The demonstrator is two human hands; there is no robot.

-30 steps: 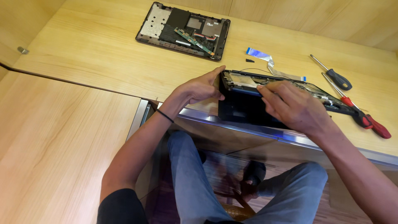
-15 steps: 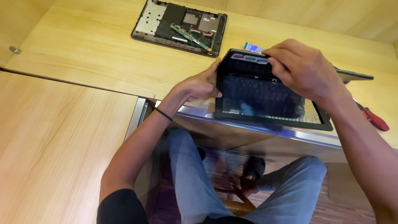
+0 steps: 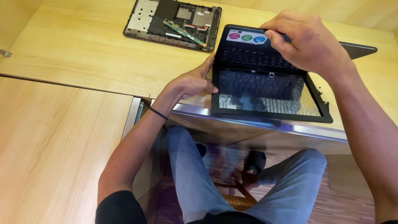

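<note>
A black laptop (image 3: 265, 89) lies opened at the desk's near edge, its glossy screen toward me and its keyboard half tilted up behind. My left hand (image 3: 192, 83) grips the laptop's left edge near the hinge. My right hand (image 3: 304, 41) holds the top of the raised keyboard half, fingers curled over its far edge next to three round coloured stickers (image 3: 246, 37).
A second opened laptop base (image 3: 174, 23) with an exposed green circuit board lies at the back of the wooden desk (image 3: 83, 54). A metal strip (image 3: 257, 120) runs along the desk's front edge. My legs in jeans are below.
The laptop was lying with its underside up under both hands; it has been turned over and opened, so screen and keyboard now face me. The screwdrivers at right are out of view.
</note>
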